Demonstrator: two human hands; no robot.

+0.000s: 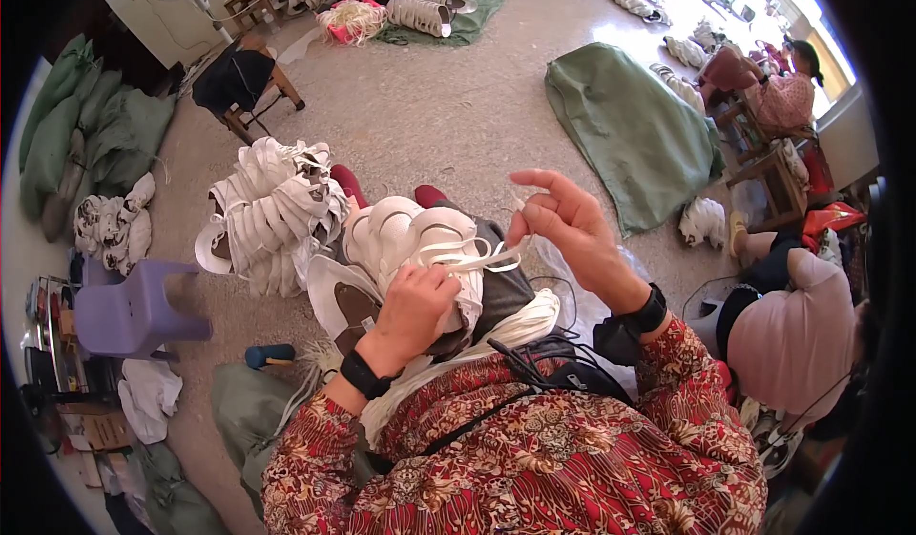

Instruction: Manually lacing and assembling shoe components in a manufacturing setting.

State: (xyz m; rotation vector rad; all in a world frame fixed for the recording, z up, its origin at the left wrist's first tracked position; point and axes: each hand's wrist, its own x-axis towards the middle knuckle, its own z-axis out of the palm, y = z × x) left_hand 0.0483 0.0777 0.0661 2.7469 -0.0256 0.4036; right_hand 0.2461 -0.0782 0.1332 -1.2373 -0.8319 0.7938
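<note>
A nested bundle of white shoe uppers [393,225] rests on my lap, with brown lining showing at the left end. My left hand [417,308] is closed on the near shoe upper, its fingers curled around the lacing area. From there a flat white shoelace [504,254] runs to the right. My right hand [570,228] pinches this lace between thumb and fingers, raised to the right of the bundle. Across my lap, below the shoes, lies a thick hank of white laces [520,323].
Another stack of white uppers [281,212] stands on the floor to the left, near a purple plastic stool [138,311]. A green sack [630,129] lies ahead on the right. At right sits a person in pink [794,339]; another person [784,96] sits farther off. A wooden stool [243,91] stands far left.
</note>
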